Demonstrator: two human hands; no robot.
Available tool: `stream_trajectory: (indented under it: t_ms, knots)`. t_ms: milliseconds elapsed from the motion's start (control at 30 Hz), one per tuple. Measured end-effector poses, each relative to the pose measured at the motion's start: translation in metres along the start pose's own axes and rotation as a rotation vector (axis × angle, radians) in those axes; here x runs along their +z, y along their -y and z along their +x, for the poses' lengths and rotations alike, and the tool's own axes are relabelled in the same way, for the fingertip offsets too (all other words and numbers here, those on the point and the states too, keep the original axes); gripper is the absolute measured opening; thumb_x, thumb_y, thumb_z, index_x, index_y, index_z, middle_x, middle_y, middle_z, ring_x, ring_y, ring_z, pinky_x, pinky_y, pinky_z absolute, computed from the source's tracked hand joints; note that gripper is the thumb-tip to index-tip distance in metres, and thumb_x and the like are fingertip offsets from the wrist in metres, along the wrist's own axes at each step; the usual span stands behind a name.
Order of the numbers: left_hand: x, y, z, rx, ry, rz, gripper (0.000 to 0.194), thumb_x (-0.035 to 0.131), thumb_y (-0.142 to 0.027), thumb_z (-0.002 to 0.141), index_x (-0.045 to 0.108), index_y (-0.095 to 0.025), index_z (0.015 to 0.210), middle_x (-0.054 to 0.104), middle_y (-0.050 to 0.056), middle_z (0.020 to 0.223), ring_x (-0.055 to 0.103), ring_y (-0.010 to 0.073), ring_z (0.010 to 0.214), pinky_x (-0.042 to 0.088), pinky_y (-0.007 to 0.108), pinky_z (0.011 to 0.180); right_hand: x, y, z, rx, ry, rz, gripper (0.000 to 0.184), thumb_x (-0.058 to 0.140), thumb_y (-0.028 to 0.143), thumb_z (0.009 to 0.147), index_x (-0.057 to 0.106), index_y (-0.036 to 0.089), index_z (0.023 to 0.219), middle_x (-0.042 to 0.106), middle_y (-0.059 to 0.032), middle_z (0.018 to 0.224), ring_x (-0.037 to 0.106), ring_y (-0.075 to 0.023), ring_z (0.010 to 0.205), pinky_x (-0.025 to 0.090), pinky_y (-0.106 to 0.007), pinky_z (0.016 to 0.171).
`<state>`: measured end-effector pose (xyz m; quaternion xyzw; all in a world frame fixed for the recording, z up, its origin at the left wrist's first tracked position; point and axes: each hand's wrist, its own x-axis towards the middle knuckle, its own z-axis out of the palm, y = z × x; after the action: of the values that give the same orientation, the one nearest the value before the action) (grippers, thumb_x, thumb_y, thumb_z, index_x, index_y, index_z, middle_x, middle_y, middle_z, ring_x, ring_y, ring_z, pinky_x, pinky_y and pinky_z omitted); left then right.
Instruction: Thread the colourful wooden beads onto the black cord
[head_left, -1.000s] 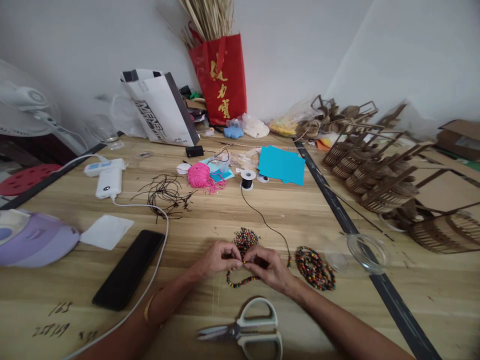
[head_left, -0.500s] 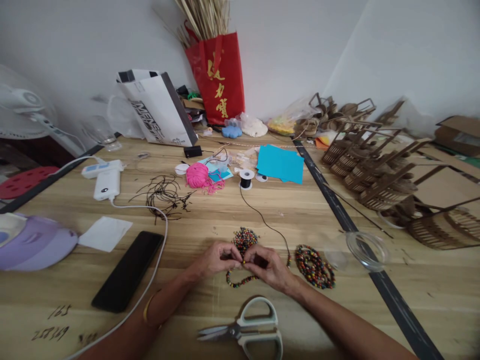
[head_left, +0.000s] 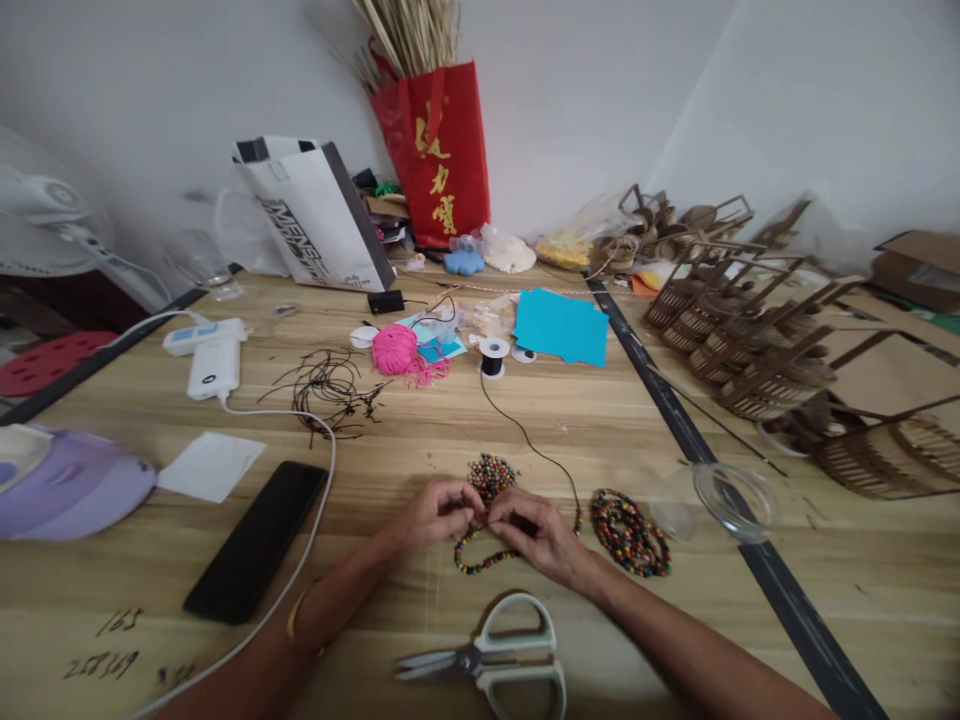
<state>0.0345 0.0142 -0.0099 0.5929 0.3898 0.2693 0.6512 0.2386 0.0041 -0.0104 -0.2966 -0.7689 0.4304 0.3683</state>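
My left hand [head_left: 435, 513] and my right hand [head_left: 534, 533] meet fingertip to fingertip over the wooden table [head_left: 600, 420], both pinched closed on a strand of small multicoloured beads [head_left: 480, 560] that loops beneath them. A black cord [head_left: 532, 445] runs from my right hand up to a small spool of black thread [head_left: 493, 358]. Just beyond my fingers lies a loose pile of coloured beads [head_left: 491, 472]. To the right of my right hand sits a coiled disc of beaded strand [head_left: 628, 533].
White-handled scissors [head_left: 495, 660] lie near the front edge. A black phone [head_left: 256, 540], white paper, power bank [head_left: 214, 368] with cable and a purple object sit left. Pink yarn [head_left: 397, 352], tangled black cord, blue paper [head_left: 561, 327], bags and wooden lattice baskets [head_left: 750, 340] fill the back and right. A clear lid [head_left: 731, 497] lies right.
My hands stay pinched together on the beaded strand with only small finger movements. The view has shifted slightly.
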Motion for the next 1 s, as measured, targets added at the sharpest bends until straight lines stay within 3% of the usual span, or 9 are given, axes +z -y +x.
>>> stream_trajectory:
  t_ms: [367, 733, 1000]
  knots:
    - [0.000, 0.005, 0.001, 0.019, 0.051, 0.053, 0.023, 0.069, -0.032, 0.072, 0.067, -0.011, 0.081, 0.067, 0.004, 0.075, 0.057, 0.0125, 0.068, 0.043, 0.022, 0.064, 0.000, 0.004, 0.002, -0.059, -0.003, -0.024, 0.020, 0.051, 0.031, 0.092, 0.061, 0.017, 0.082, 0.059, -0.0058, 0.077, 0.055, -0.0156, 0.073, 0.046, -0.028, 0.067]
    - [0.003, 0.002, 0.001, -0.047, 0.009, 0.057, 0.023, 0.072, -0.033, 0.066, 0.065, -0.011, 0.071, 0.062, 0.001, 0.067, 0.052, 0.0106, 0.062, 0.040, 0.021, 0.060, -0.001, 0.006, 0.000, -0.044, 0.019, -0.045, 0.019, 0.051, 0.028, 0.092, 0.061, 0.016, 0.082, 0.059, -0.0057, 0.077, 0.055, -0.0154, 0.074, 0.044, -0.027, 0.066]
    - [0.004, 0.001, 0.000, -0.063, -0.014, 0.095, 0.025, 0.072, -0.035, 0.067, 0.064, -0.011, 0.070, 0.062, 0.001, 0.067, 0.052, 0.0105, 0.062, 0.040, 0.020, 0.059, -0.029, -0.009, 0.009, 0.265, -0.360, 0.045, 0.024, 0.054, 0.039, 0.086, 0.058, 0.016, 0.090, 0.058, -0.0017, 0.074, 0.053, -0.0127, 0.064, 0.042, -0.022, 0.055]
